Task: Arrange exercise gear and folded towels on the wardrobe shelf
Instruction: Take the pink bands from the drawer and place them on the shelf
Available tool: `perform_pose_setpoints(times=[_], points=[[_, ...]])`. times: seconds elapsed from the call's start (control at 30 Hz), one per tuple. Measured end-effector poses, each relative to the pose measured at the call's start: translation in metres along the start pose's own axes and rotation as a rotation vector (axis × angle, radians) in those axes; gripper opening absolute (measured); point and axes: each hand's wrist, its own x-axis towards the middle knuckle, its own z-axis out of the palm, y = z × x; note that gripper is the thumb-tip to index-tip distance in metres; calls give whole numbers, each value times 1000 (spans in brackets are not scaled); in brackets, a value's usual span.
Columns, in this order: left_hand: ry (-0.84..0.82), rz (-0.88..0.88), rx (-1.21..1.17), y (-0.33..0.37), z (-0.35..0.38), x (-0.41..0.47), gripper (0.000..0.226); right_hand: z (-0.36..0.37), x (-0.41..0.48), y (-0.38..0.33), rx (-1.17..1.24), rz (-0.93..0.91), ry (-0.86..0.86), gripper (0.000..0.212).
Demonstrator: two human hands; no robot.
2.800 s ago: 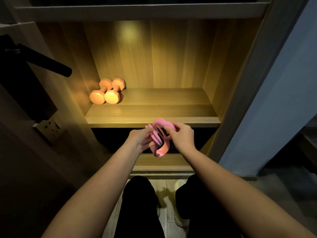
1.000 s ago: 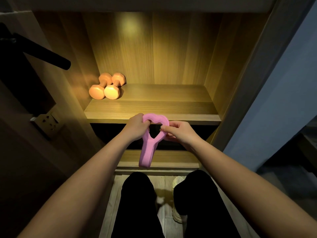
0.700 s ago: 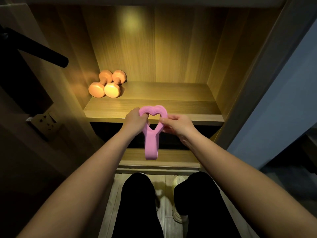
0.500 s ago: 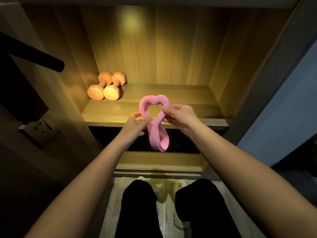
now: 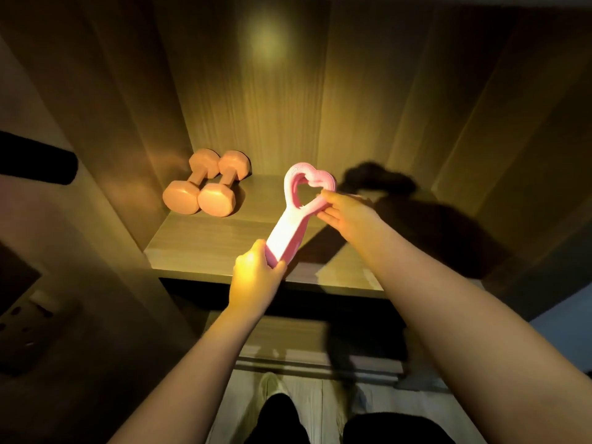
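Observation:
A pink resistance band (image 5: 290, 224), bunched into a heart-shaped loop at its far end, stretches over the lit wooden wardrobe shelf (image 5: 205, 248). My left hand (image 5: 256, 275) grips its near end above the shelf's front edge. My right hand (image 5: 344, 213) pinches the heart-shaped end further in, over the middle of the shelf. Two pink dumbbells (image 5: 205, 187) lie side by side at the shelf's back left. No towels are in view.
The wardrobe's side walls close in the shelf on the left (image 5: 121, 149) and right (image 5: 480, 161). A dark bar (image 5: 35, 161) juts in from the left. A lower shelf (image 5: 288, 344) and my dark trouser legs (image 5: 320, 421) are below.
Both hands have carried the band up and forward from below the shelf's front edge to over the shelf. My left hand slid to its near end, and the band is now pulled out lengthwise.

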Motion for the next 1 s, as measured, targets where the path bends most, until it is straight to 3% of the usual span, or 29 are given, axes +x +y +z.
perform_pose_setpoints(times=[0.53, 0.67, 1.0], points=[[205, 18, 41, -55, 15, 107, 34, 78, 164, 33, -124, 21, 31, 40], [266, 50, 34, -60, 22, 123, 31, 89, 191, 37, -110, -29, 21, 30], [298, 120, 97, -68, 24, 134, 39, 93, 222, 40, -271, 63, 20, 32]])
